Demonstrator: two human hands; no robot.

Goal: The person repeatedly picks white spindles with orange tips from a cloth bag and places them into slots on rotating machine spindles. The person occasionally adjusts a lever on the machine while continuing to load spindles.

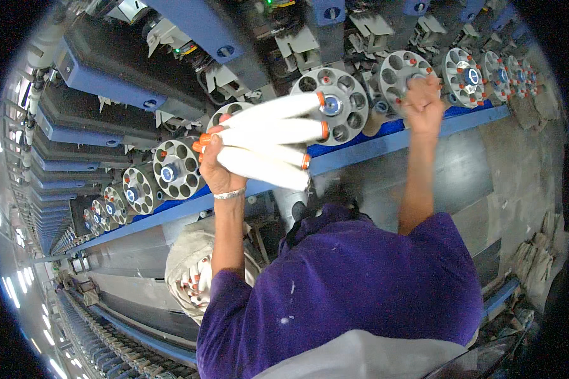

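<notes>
Several white yarn bobbins (275,134) with orange ends fan out from my left hand (216,165), which is closed around their ends at the left. The bobbins lie nearly level, pointing right, in front of a round magazine disc (359,101) with holes and a blue hub. Farther right, my right hand (422,104) is raised over the front of another perforated disc (391,77) with small red-orange tips in some holes. Motion smears its fingers, and whether it holds anything does not show.
A long row of machine units with blue covers (107,88) runs along the far side, each with a round disc. A blue rail (360,151) passes below the discs. Left of my body stands a cloth-lined container (186,252) holding bobbins. Cloth or sacking (534,265) lies at right.
</notes>
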